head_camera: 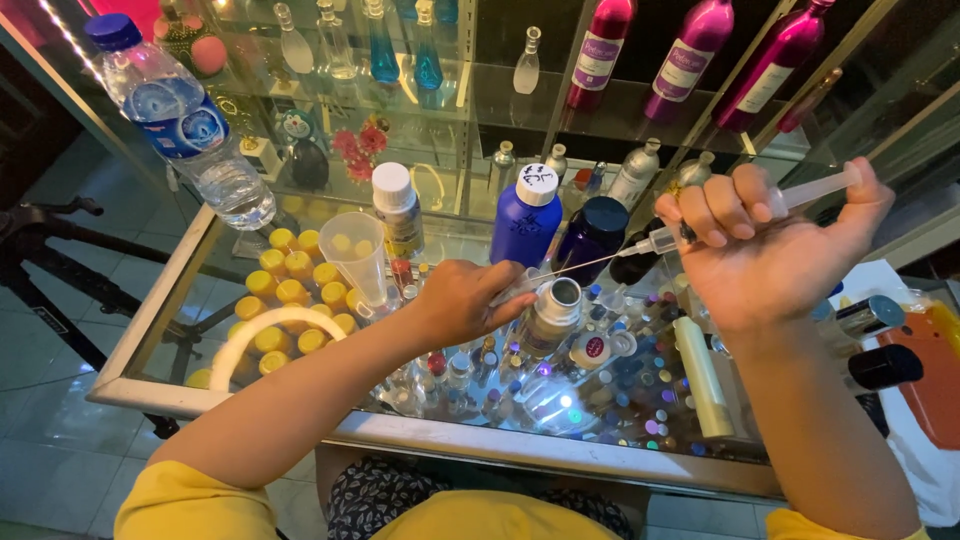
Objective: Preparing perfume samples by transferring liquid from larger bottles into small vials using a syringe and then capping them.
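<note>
At the upper left of the frame a water bottle [180, 115] is standing clear, while mid-frame the left hand [462, 300] is pinching a small vial [515, 287] steady so the right hand [775, 245], fingers wrapped round a syringe [740, 213], is aiming its needle in over the bench [150, 395].

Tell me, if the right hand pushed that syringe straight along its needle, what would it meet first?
Probably the small vial held in the left hand; the needle tip of the syringe in the right hand points there, though depth is unclear.
</note>
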